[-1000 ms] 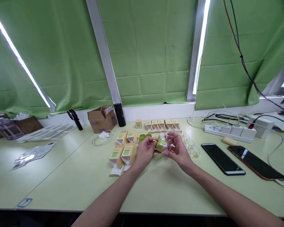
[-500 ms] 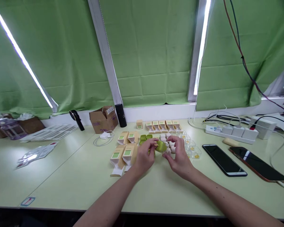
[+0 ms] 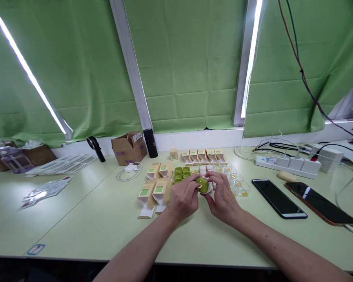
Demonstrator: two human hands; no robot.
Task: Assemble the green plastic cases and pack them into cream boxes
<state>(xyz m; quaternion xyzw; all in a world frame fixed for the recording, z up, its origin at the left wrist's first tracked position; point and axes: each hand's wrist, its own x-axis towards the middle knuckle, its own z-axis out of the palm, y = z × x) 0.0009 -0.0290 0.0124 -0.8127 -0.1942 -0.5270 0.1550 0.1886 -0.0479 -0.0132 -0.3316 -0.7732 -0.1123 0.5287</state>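
Both hands meet low over the table (image 3: pixel 106 219) — left hand (image 3: pixel 184 199) and right hand (image 3: pixel 223 197). Their fingers (image 3: pixel 194 187) curl closed around one small green case (image 3: pixel 202 184), pinching it from either side.

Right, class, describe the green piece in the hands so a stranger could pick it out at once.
On the pale table below the green blinds, find the tan cartons near its middle. Just right of them, the left hand and right hand pinch a small rounded green piece; the other green pieces lie untouched behind it.
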